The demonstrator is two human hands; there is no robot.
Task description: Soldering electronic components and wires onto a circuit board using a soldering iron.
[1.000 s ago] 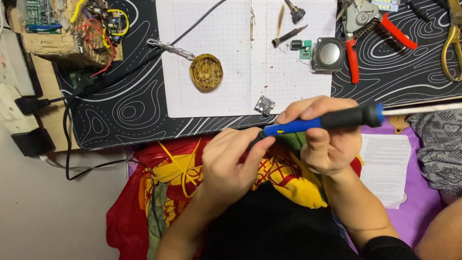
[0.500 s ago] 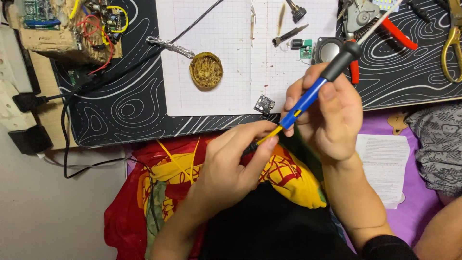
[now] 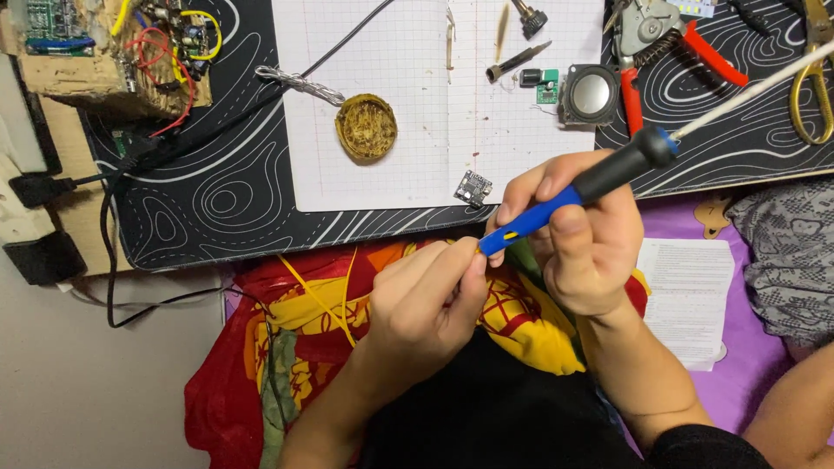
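My right hand [image 3: 591, 252] has lowered the soldering iron [image 3: 573, 195], closed round it; left hand [image 3: 426, 304] pinches its tip end. A hot tip could burn those fingers.

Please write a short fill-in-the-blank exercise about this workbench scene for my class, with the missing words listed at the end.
1. The right hand grips a soldering iron whose handle is black and ____.
2. The left hand pinches the iron's ____ end.
3. The round brass tip cleaner lies on the ____ paper.
4. The pliers have ____ handles.

Missing words: blue; lower; grid; red
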